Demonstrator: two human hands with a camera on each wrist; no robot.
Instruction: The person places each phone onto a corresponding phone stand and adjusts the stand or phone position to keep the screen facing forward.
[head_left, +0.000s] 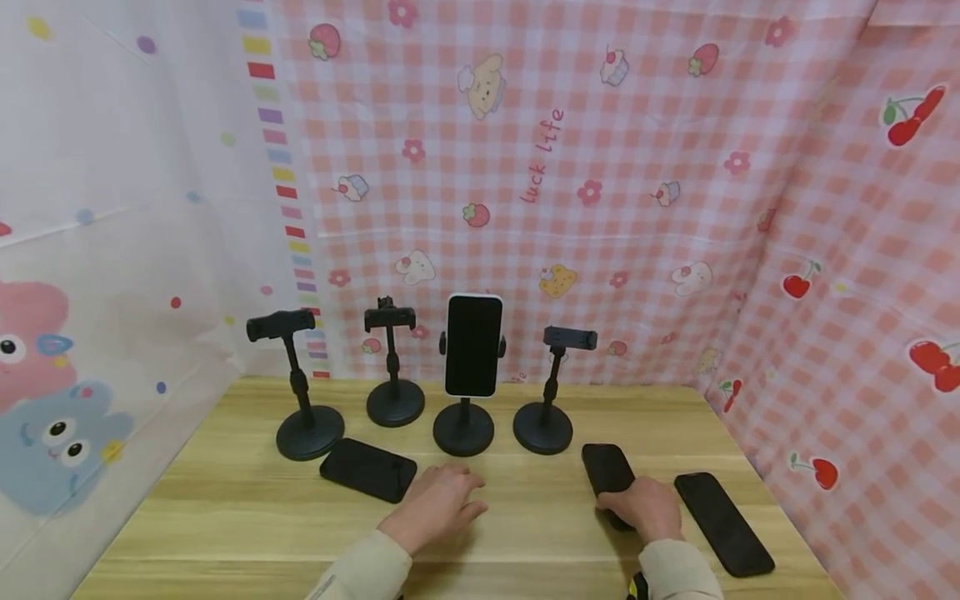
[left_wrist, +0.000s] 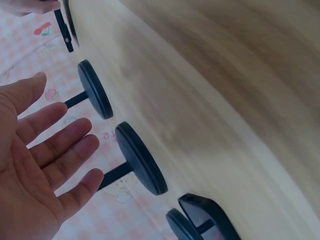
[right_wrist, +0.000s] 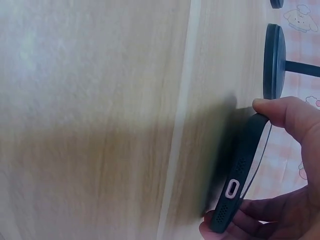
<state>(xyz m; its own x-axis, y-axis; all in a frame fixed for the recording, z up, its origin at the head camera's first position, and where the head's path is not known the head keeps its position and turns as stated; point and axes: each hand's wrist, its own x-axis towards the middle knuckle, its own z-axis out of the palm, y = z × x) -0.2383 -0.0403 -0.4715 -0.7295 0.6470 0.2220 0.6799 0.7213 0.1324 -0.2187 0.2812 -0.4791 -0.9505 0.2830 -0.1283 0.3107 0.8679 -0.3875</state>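
Pink gingham cloth (head_left: 450,250) behind the central stand (head_left: 463,430); beneath that stand, a wooden table (head_left: 540,533). Left of the central stand, two empty black stands: a far-left stand (head_left: 310,433) and a near-left stand (head_left: 395,403) set slightly farther back. Just right of the central stand, the right stand (head_left: 543,428), also without a phone. In front of the central stand and slightly left, a left hand (head_left: 437,504) with loosely spread fingers, holding nothing. Farther off, in front and to the right of the central stand, a right hand (head_left: 651,508), pinching a black phone (head_left: 609,471) by both long edges. Long axis of this phone roughly front to back, far end pointing away from the right hand, off to the right of the central stand. Nearer to this phone: the right hand. Full lift from the wood: cannot tell. Upright in the central stand, a white-edged phone (head_left: 474,342). Flat, left-front of the central stand, a dark phone (head_left: 369,470); flat, farthest right of it, an outer phone (head_left: 723,523). Smallest, in the right wrist view, a pale-rimmed charging port (right_wrist: 233,188) on one short end of the pinched phone.
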